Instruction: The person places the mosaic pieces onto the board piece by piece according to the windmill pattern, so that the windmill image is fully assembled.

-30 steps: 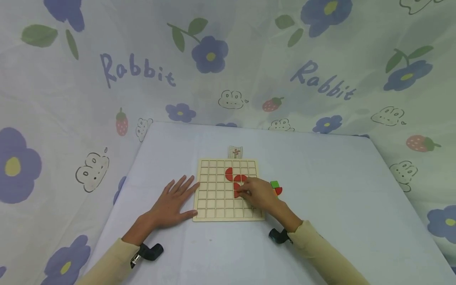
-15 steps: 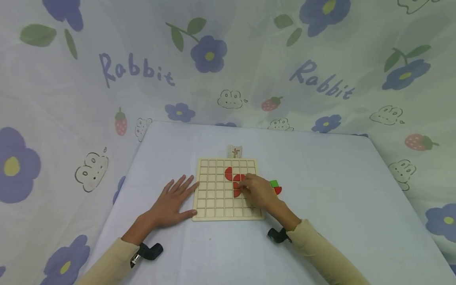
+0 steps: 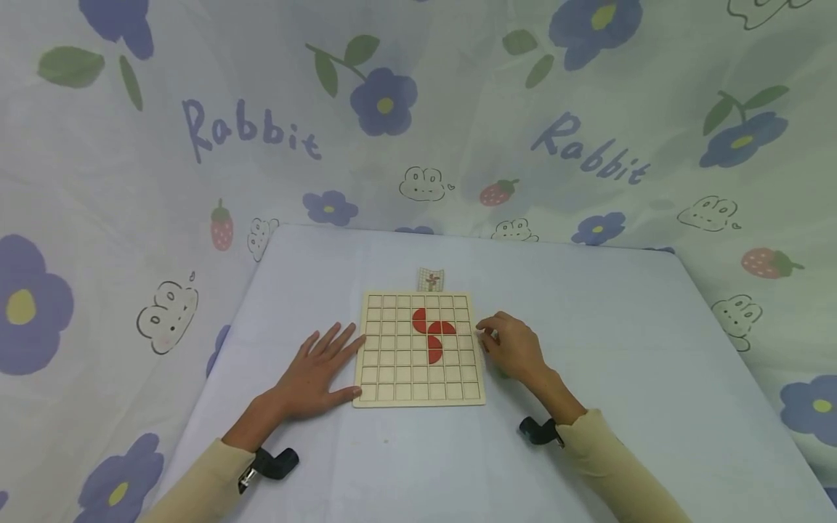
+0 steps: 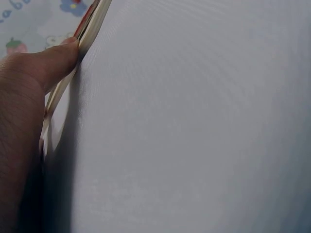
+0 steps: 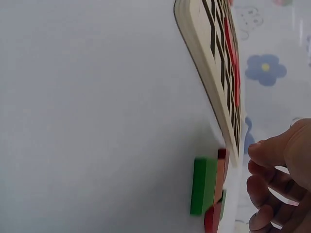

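A light wooden grid board (image 3: 387, 374) lies on the white table. Three red half-disc shapes sit in its cells: an upper left one (image 3: 420, 320), a right one (image 3: 442, 328) and a lower one (image 3: 434, 350). My left hand (image 3: 312, 378) is spread flat, its fingertips and thumb at the board's left edge; the left wrist view shows that thumb (image 4: 60, 58) against the side. My right hand (image 3: 513, 345) hovers just beyond the right edge, fingers loosely bent, nothing visible between them. Below it are a green block (image 5: 204, 187), an orange block (image 5: 219, 179) and red pieces (image 5: 212, 218), hidden in the head view.
A small card (image 3: 431, 280) with a printed grid and red pinwheel figure stands or lies at the board's far edge. White cloth (image 3: 621, 327) covers the table. A patterned curtain (image 3: 471, 109) rises behind and at both sides.
My right hand has lifted off the red shapes and moved right, past the board's edge, over the loose blocks. The red shapes are now fully uncovered. My left hand stays put.
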The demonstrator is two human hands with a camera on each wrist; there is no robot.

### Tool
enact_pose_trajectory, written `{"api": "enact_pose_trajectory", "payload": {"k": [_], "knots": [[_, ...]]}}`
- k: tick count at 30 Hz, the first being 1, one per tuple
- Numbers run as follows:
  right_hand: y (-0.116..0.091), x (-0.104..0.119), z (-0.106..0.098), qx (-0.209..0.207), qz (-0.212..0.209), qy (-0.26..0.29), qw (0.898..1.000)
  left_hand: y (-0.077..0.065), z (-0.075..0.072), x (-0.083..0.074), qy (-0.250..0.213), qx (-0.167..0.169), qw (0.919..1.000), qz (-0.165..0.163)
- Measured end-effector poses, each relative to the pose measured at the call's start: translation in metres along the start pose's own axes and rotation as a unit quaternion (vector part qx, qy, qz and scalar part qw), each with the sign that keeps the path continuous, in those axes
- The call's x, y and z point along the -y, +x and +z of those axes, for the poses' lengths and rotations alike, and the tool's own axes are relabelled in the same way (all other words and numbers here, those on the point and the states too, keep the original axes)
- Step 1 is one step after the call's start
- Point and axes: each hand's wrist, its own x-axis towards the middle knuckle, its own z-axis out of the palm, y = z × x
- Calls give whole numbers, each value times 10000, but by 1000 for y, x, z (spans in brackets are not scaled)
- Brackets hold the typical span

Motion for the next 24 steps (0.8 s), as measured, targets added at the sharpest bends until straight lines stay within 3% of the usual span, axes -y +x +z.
{"api": "enact_pose_trajectory", "payload": {"k": [11,19,24], "knots": [[-10,-23,-14,144,513,-84,9985,0,4,2,36,11,10000,-32],[-14,-26,-10,431,109,-181,9988,0,4,2,22,13,10000,-11],[-12,-23,-6,428,131,37,9990,1,4,2,-24,-38,10000,18]]}}
